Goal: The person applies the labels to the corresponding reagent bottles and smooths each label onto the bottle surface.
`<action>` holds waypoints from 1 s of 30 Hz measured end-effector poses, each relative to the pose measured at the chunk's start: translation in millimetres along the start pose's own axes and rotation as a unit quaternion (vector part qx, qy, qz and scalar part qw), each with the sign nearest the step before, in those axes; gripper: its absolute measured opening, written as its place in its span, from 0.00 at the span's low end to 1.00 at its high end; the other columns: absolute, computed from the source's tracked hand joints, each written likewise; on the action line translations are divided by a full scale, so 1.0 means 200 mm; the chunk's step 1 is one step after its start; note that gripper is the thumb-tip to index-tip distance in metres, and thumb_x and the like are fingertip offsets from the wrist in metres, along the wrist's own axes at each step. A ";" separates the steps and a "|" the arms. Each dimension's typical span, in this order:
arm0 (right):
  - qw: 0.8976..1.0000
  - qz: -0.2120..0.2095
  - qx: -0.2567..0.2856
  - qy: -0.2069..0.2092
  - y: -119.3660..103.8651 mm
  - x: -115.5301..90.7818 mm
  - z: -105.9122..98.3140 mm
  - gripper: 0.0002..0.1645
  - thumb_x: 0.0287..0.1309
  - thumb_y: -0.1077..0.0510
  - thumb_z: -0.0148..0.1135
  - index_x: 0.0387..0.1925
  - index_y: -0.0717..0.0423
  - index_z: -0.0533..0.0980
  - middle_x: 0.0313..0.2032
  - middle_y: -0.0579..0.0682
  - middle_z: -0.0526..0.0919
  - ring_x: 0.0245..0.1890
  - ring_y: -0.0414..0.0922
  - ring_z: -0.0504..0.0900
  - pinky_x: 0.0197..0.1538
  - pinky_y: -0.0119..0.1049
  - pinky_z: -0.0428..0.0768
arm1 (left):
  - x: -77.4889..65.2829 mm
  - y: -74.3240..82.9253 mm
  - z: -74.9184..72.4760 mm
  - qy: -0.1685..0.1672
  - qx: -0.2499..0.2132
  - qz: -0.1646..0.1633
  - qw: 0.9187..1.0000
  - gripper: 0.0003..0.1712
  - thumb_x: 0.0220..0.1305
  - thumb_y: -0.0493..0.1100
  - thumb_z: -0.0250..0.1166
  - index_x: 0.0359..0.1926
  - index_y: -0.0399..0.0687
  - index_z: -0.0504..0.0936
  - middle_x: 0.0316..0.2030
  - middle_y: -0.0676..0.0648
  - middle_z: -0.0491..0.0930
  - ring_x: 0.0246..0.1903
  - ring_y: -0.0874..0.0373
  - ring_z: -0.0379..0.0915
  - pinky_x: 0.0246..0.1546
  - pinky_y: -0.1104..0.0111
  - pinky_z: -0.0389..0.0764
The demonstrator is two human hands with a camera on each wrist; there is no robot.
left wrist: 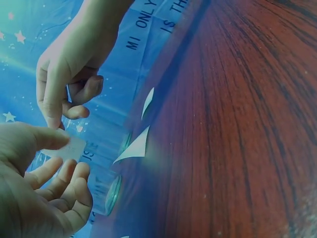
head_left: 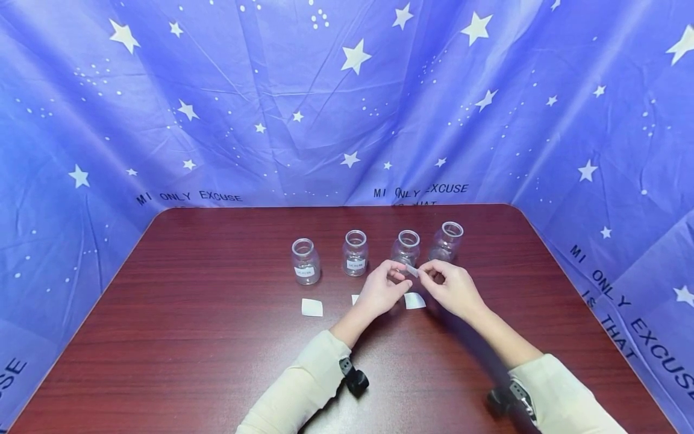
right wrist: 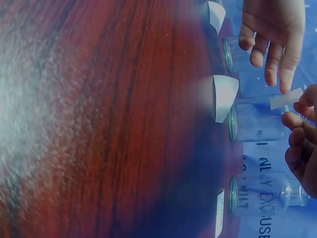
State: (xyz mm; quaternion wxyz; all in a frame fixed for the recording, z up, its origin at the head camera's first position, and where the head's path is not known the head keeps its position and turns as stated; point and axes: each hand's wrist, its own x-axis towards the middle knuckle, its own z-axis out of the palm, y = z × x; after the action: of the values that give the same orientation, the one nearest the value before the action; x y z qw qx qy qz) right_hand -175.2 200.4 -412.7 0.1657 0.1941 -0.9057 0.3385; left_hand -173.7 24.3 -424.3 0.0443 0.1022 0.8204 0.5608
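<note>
A small white label is held up between both hands, in front of the third glass jar from the left. My left hand pinches one end; in the left wrist view its thumb lies over the label, other fingers loosely bent. From the other side, my right hand pinches the opposite end with thumb and index finger, as the right wrist view shows with the label. Below the hands lies a curled white paper piece.
Left of the hands stand two jars with printed labels, one at the far left and one beside it. An unlabelled jar stands at the right. Paper pieces lie in front, one at left, another partly hidden by my left hand.
</note>
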 end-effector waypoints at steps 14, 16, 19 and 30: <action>0.998 -0.060 -0.031 -0.010 -0.01 -0.02 0.03 0.04 0.51 0.60 0.66 0.30 0.47 0.81 0.18 0.35 0.74 0.20 0.31 0.68 0.24 0.26 0.67 | 0.01 -0.01 0.00 0.021 -0.077 0.024 0.997 0.16 0.61 0.43 0.60 0.47 0.39 0.77 0.35 0.41 0.81 0.25 0.63 0.75 0.25 0.76 0.75; 0.998 -0.061 -0.032 -0.007 -0.02 -0.01 0.04 0.03 0.51 0.59 0.66 0.30 0.47 0.81 0.19 0.35 0.75 0.21 0.31 0.69 0.25 0.26 0.68 | 0.01 -0.01 0.00 0.027 -0.078 0.023 0.996 0.15 0.61 0.42 0.59 0.46 0.39 0.78 0.34 0.41 0.82 0.24 0.64 0.75 0.25 0.77 0.75; 0.998 -0.061 -0.034 -0.002 -0.02 -0.02 0.04 0.04 0.50 0.58 0.68 0.30 0.47 0.81 0.19 0.35 0.76 0.21 0.31 0.70 0.25 0.26 0.69 | 0.01 0.00 -0.01 0.034 -0.083 0.017 0.996 0.14 0.61 0.41 0.59 0.45 0.38 0.78 0.33 0.40 0.82 0.23 0.64 0.75 0.24 0.77 0.75; 0.998 -0.063 -0.030 0.008 -0.02 -0.01 0.04 0.07 0.46 0.55 0.71 0.29 0.47 0.80 0.18 0.35 0.76 0.21 0.29 0.70 0.25 0.26 0.70 | 0.02 0.00 -0.01 0.053 -0.091 -0.003 0.994 0.11 0.57 0.36 0.60 0.41 0.36 0.80 0.29 0.40 0.82 0.21 0.59 0.77 0.22 0.78 0.73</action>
State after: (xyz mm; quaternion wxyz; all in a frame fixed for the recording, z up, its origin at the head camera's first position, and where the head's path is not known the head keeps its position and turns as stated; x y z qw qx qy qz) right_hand -172.1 191.9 -417.8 0.1992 0.2435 -0.8999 0.3019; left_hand -177.4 23.5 -422.7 0.0119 0.0658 0.7674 0.6376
